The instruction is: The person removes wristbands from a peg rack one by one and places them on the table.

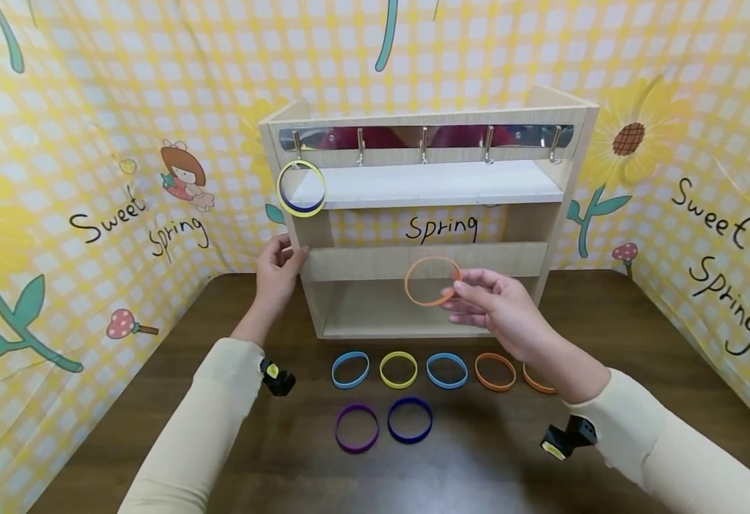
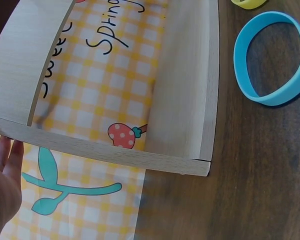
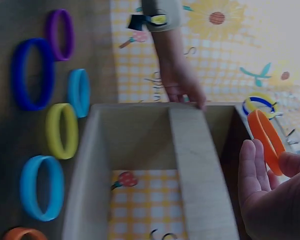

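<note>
Pinching right hand [image 1: 503, 307]: orange band [image 3: 270, 142] is held between thumb and fingers.
Left hand [image 1: 276, 275]: left edge of rack [image 1: 356, 264] is touched by loosely bent fingers.

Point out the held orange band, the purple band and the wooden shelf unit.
Held orange band [image 3: 271, 142]: right wrist view, its side wall.
Purple band [image 1: 356, 450]: head view, its near rim.
Wooden shelf unit [image 1: 362, 264]: head view, lower front board.

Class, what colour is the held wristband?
The held wristband is orange; it shows best in the right wrist view.
</note>
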Available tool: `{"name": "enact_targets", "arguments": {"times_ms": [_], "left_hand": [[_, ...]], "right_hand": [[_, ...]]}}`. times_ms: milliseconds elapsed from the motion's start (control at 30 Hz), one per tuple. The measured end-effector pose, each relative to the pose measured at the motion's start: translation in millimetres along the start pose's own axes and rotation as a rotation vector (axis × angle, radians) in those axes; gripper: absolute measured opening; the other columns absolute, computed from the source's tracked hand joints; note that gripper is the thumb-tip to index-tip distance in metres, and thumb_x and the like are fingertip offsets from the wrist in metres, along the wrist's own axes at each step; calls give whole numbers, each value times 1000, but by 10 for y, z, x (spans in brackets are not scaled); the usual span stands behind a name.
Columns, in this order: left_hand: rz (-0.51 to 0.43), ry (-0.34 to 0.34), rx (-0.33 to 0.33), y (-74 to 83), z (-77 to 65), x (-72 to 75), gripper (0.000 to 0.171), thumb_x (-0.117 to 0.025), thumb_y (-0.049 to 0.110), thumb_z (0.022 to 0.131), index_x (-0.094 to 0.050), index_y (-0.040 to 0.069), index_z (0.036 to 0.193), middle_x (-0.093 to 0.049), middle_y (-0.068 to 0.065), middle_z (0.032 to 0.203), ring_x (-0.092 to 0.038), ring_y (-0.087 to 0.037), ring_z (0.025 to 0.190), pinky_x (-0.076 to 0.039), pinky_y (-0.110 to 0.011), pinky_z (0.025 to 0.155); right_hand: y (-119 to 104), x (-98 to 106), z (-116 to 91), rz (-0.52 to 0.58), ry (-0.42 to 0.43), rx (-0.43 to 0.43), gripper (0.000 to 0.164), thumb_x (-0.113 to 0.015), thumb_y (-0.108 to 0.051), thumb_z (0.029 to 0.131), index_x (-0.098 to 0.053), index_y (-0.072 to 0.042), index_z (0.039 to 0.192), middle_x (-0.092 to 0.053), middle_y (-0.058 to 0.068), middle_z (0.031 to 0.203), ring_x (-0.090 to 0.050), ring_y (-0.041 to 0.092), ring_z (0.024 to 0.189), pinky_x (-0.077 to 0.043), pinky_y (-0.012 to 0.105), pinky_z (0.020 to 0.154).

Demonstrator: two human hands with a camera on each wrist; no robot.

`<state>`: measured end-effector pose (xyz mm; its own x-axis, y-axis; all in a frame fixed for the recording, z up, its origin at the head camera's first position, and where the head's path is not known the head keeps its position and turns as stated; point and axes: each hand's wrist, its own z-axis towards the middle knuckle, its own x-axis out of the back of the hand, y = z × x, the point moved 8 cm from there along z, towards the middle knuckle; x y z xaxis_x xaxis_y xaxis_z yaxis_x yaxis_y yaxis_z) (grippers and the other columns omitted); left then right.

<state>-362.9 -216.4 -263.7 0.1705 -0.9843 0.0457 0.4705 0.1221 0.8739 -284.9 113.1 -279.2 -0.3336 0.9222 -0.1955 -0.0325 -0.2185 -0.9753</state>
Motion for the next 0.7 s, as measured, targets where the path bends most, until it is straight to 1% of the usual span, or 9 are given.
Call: {"name": "enact_targets", "arguments": {"times_ms": [100, 167, 233, 300, 333, 467, 533, 567, 700], "left_hand": [[-6, -7, -6, 9, 10, -14, 34, -59, 4, 94, -51, -11, 124, -54, -26, 122, -59, -13, 95, -49, -27, 79], [-10, -9, -6, 7, 15, -22, 34, -59, 4, 94, -51, -11, 124, -55, -24, 120, -59, -12, 95, -49, -27, 79], [-11, -6, -1, 3, 17, -25, 33, -59, 4, 94, -52, -10, 123, -57, -17, 116, -60, -12, 95, -49, -27, 78], [-11, -6, 1, 3, 20, -26, 33, -59, 4, 94, -52, -10, 123, -58, -14, 115, -59, -12, 95, -49, -26, 78], [-8, -6, 3, 5, 21, -24, 33, -60, 5, 94, -52, -9, 123, -57, -14, 116, -59, -12, 95, -49, -26, 79], [-2, -14, -3, 26, 25, -19, 36, -59, 6, 94, -50, -12, 124, -52, -27, 124, -58, -12, 96, -48, -25, 78], [5, -14, -1, 30, 24, -13, 37, -59, 6, 94, -50, -12, 125, -51, -28, 126, -58, -11, 96, -48, -25, 78], [6, -14, -3, 31, 22, -10, 37, -59, 6, 94, -51, -12, 125, -52, -27, 125, -58, -12, 96, -48, -25, 77], [11, -4, -4, 25, 10, 4, 35, -59, 5, 94, -52, -11, 124, -56, -16, 118, -58, -12, 94, -48, -24, 76]], "right_hand": [[120, 103, -88, -31, -12, -26, 21, -57, -12, 99, -51, 0, 115, -68, 8, 98, -68, 23, 94, -54, 37, 82], [214, 167, -147, -46, -13, -53, 23, -58, -12, 98, -51, 0, 116, -68, 9, 99, -68, 24, 95, -54, 37, 82], [310, 219, -197, -57, -14, -76, 23, -57, -11, 99, -50, 1, 117, -67, 10, 98, -68, 25, 95, -54, 38, 82], [403, 259, -246, -70, -16, -94, 24, -56, -10, 99, -49, 3, 118, -67, 10, 98, -68, 24, 95, -54, 37, 81], [451, 276, -268, -74, -16, -103, 24, -56, -10, 99, -49, 3, 118, -67, 10, 98, -67, 24, 95, -54, 37, 81], [616, 318, -355, -100, -33, -131, 24, -56, -9, 99, -51, 5, 118, -68, 10, 98, -67, 23, 94, -55, 35, 78], [690, 334, -397, -110, -45, -146, 26, -57, -10, 98, -51, 6, 118, -68, 11, 99, -67, 22, 94, -55, 34, 77], [727, 342, -416, -116, -50, -156, 27, -57, -10, 98, -52, 6, 118, -68, 11, 99, -67, 21, 94, -55, 34, 77], [873, 378, -476, -142, -65, -193, 31, -59, -11, 97, -51, 9, 120, -68, 12, 99, -67, 20, 91, -55, 35, 76]]}}
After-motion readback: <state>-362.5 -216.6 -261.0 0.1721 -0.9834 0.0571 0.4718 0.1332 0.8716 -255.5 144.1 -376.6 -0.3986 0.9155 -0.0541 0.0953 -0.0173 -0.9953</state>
